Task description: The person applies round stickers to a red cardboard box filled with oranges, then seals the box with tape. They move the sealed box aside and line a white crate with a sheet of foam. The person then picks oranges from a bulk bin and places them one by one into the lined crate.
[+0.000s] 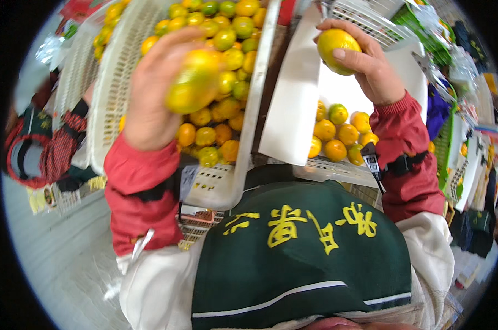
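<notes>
My left hand (152, 91) is raised over a white plastic crate (255, 99) heaped with green, yellow and orange mandarins (227, 38). Its fingers curve around a yellow-green mandarin (195, 81), and both are smeared by motion. To the right, my right hand (380, 71) grips another yellow-green mandarin (338, 50), thumb on the near side and fingers partly hidden behind it. That hand is above a second crate lined with a white sheet (293, 104). At the near end of this lined crate lie several mandarins (335, 149), mostly orange.
Another white crate (75, 82) with fruit stands at the left, where a co-worker in a checked sleeve (62, 146) is partly visible. A white slatted basket (364, 22) is beyond the lined crate. Green crates (444, 165) line the right side. A dark green apron (298, 247) covers my front.
</notes>
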Demonstrator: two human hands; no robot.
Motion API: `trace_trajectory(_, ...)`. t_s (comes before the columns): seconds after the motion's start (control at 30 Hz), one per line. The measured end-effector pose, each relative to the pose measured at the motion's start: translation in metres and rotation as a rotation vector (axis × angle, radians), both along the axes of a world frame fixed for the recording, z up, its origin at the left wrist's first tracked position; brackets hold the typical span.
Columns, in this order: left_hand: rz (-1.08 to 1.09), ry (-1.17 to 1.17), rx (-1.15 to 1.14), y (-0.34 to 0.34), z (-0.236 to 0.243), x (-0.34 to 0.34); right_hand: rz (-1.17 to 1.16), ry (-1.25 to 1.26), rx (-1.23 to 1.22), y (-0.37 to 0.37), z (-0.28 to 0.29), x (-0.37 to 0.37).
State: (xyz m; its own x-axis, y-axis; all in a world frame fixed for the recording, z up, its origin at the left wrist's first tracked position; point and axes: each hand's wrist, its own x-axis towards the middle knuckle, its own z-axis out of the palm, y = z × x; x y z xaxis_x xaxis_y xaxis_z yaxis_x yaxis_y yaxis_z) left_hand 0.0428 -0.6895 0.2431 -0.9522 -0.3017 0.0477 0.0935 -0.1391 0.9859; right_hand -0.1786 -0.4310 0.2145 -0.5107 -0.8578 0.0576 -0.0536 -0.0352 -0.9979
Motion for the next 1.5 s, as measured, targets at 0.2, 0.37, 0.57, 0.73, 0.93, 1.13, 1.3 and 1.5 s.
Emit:
trace_trajectory(0.2,-0.033,0.121,0.916,-0.027,-0.066,0.020,-0.297,0.154,0.708,0.061,-0.153,-0.057)
trace_trajectory(0.37,-0.025,0.103,0.729,-0.014,-0.069,0.014,-0.356,0.661,0.770,0.053,-0.228,-0.045)
trace_trajectory(0.57,-0.021,-0.021,0.707,-0.010,-0.071,0.005,-0.257,0.703,0.766,0.056,-0.249,-0.040)
trace_trajectory(0.73,-0.072,-0.071,0.570,0.002,-0.066,0.006,-0.210,0.797,0.684,0.065,-0.231,-0.053)
trace_trajectory(0.93,-0.016,-0.051,-0.130,0.030,-0.043,0.001,-0.437,0.078,0.151,0.042,-0.099,-0.039)
trace_trajectory(1.13,-0.069,0.151,-1.209,0.100,-0.016,-0.019,0.264,-0.103,0.014,0.009,-0.006,0.048)
trace_trajectory(1.3,-0.069,0.194,-1.191,0.110,-0.016,-0.023,0.169,-0.029,0.141,0.022,-0.015,0.037)
trace_trajectory(1.5,0.341,-0.103,-0.647,0.041,-0.043,-0.019,-0.349,0.012,0.542,0.095,-0.123,-0.077)
